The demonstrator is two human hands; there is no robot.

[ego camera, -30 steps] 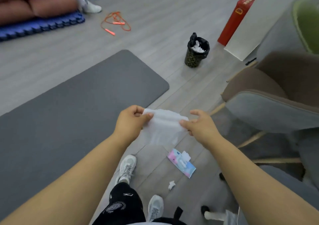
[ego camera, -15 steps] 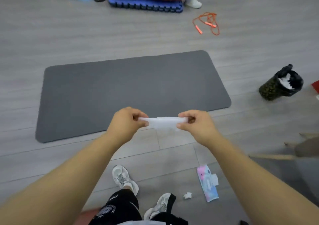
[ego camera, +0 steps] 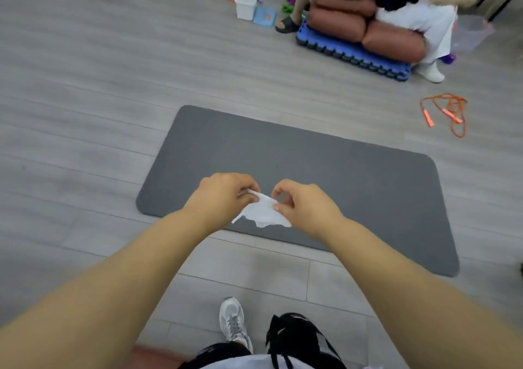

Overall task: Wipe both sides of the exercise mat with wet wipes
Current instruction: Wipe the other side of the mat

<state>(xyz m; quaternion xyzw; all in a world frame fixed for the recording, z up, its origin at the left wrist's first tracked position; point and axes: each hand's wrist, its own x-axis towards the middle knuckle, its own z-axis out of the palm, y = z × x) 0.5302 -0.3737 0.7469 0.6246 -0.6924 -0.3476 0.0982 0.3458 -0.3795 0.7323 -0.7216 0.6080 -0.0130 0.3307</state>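
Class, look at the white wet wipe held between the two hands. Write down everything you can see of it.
The wet wipe is a thin, white, soft-looking sheet, crumpled and partly bunched rather than spread flat. The left hand pinches its upper left end, and the right hand pinches its right edge. Between them it sags, its ragged lower corners hanging loose. It is held in the air over the near edge of the grey exercise mat, apparently not touching it.

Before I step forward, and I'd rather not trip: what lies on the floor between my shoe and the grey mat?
Nothing but bare floor between the shoe and the mat, as the head view shows.
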